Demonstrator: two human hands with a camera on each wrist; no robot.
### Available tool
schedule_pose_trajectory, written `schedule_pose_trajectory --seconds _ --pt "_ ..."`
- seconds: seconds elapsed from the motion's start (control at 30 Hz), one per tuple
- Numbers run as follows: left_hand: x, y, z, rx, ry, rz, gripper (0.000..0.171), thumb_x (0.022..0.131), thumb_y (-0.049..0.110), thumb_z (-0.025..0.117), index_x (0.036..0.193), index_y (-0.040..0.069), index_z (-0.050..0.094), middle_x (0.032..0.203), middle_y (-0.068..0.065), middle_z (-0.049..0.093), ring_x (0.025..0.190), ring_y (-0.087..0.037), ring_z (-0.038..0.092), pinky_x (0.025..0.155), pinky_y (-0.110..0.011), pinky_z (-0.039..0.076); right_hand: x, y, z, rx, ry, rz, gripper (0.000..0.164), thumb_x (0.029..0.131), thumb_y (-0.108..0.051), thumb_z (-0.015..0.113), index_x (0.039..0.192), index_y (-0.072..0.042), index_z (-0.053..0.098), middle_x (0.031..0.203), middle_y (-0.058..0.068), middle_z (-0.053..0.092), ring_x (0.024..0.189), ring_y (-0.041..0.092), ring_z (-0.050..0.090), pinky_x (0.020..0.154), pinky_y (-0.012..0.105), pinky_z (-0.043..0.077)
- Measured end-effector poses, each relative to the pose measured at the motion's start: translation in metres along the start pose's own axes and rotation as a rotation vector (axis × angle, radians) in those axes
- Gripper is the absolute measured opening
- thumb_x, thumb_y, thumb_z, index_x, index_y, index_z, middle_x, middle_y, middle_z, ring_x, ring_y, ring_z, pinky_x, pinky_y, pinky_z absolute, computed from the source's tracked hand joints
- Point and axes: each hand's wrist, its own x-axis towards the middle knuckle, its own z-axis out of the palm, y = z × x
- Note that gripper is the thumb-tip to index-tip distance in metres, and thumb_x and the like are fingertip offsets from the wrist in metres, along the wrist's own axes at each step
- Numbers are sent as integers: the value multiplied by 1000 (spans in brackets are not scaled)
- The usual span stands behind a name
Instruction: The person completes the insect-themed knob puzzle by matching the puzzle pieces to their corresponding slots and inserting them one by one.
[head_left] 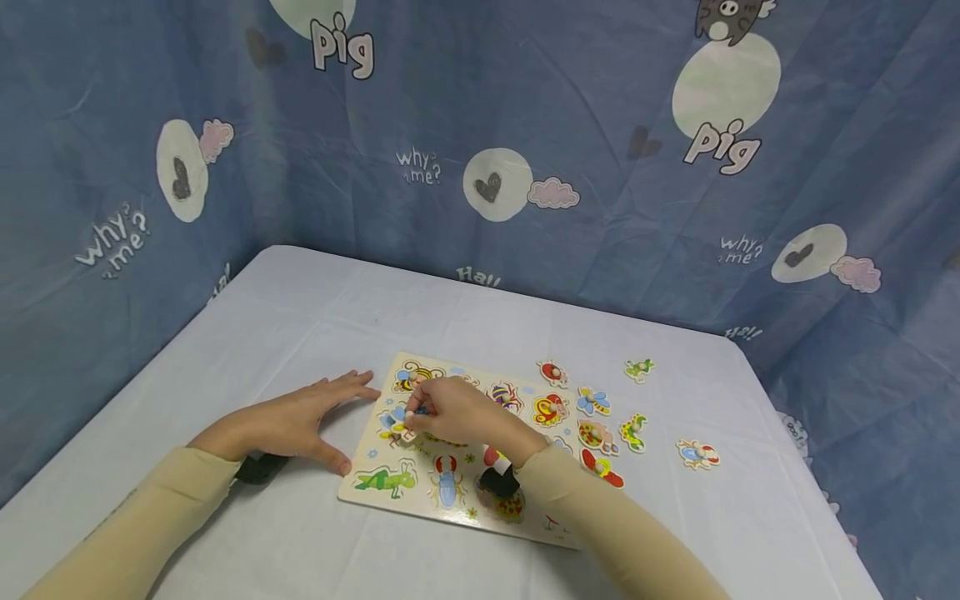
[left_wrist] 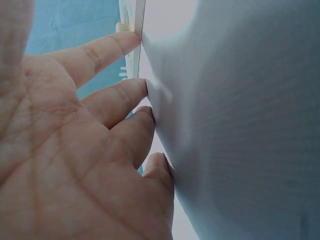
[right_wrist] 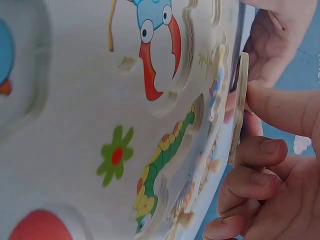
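A wooden insect puzzle board (head_left: 420,510) lies on the table, with a bee piece (head_left: 415,377) and a spider piece (head_left: 504,397) among its far shapes. My left hand (head_left: 292,421) lies flat with fingers spread beside the board's left side, thumb and a fingertip at its edge. Above the left part of the board, my right hand (head_left: 461,412) pinches a thin wooden puzzle piece (right_wrist: 240,110) between thumb and fingers. That piece is tilted edge-on in the right wrist view, so its picture is hidden. Near it are the printed caterpillar recess (right_wrist: 167,160) and stag beetle recess (right_wrist: 160,50).
Right of the board lie several loose pieces: a ladybug (head_left: 553,373), a blue-winged insect (head_left: 594,402), a caterpillar (head_left: 633,433), a green insect (head_left: 640,369), a red-winged insect (head_left: 602,469) and, farthest out, a beetle (head_left: 698,453). A patterned blue curtain (head_left: 600,250) hangs behind the white-covered table (head_left: 315,283).
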Motion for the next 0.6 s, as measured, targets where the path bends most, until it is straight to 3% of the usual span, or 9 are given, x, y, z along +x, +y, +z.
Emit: schedule_pose_trajectory --seconds 0.17,0.6 --pt "0 -1 0 1 3 10 105 72 50 97 159 13 50 177 -24 26 163 -55 18 128 -77 15 5 -3 3 -20 -11 -4 12 106 -24 70 108 -12 73 69 -9 58 55 5 41 58 18 36" --pt "0 0 0 -10 -1 13 105 73 50 96 159 11 50 176 -24 26 163 -54 18 128 -78 14 15 -7 10 -23 -44 13 12 105 -25 71 107 -13 75 86 -8 69 64 3 50 61 17 42"
